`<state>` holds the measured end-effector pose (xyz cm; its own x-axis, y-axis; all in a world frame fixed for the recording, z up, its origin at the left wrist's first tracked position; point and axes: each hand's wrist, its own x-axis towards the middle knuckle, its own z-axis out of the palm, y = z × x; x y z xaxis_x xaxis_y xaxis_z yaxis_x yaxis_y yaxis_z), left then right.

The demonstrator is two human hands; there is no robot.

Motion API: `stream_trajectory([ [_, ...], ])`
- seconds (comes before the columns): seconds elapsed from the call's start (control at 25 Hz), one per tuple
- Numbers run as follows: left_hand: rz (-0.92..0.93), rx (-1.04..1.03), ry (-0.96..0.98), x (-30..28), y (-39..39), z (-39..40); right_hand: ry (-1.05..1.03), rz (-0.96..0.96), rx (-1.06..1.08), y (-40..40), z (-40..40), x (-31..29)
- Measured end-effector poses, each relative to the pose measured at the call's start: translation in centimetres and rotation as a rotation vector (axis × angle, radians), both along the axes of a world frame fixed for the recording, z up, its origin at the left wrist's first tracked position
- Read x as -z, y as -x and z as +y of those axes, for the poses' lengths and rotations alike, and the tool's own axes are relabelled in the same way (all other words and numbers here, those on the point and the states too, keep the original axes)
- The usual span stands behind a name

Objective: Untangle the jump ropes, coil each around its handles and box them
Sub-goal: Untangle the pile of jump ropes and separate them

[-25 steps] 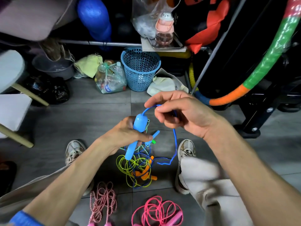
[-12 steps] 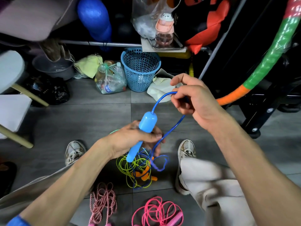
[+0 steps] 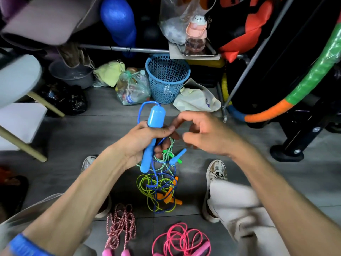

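Grey floor tiles (image 3: 77, 145) carry the tangle (image 3: 158, 191) at 6 o'clock; the blue cord could snag the green rope if pulled hard. Left hand (image 3: 140, 143) grips the blue handle (image 3: 153, 133); right hand (image 3: 204, 133), at 3 o'clock, is loosely curled, holding nothing.

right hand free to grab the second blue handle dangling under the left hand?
Probably yes. The right hand holds nothing and hovers just above the second blue handle, with open air between. The green rope tangled beside it may snag the grip.
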<state>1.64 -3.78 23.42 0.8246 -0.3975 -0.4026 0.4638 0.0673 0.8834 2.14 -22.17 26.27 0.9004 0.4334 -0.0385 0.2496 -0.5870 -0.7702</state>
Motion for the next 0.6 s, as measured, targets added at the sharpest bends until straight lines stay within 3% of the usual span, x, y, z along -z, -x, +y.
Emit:
stream_trajectory([
  [0.28,-0.050,0.032,-0.053,0.0,0.2,0.2,0.011,0.150,-0.056,-1.1,-0.5,0.8],
  [0.36,-0.054,0.044,-0.059,0.2,0.1,0.4,0.082,0.048,0.010,-1.3,-0.8,0.7],
  [0.52,-0.097,0.041,-0.135,0.8,-0.2,0.5,0.155,-0.301,0.553,-3.0,-4.3,0.1],
  [0.6,-0.118,0.036,-0.171,1.0,-0.4,0.4,0.200,-0.351,0.789,-3.4,-6.6,-0.4],
])
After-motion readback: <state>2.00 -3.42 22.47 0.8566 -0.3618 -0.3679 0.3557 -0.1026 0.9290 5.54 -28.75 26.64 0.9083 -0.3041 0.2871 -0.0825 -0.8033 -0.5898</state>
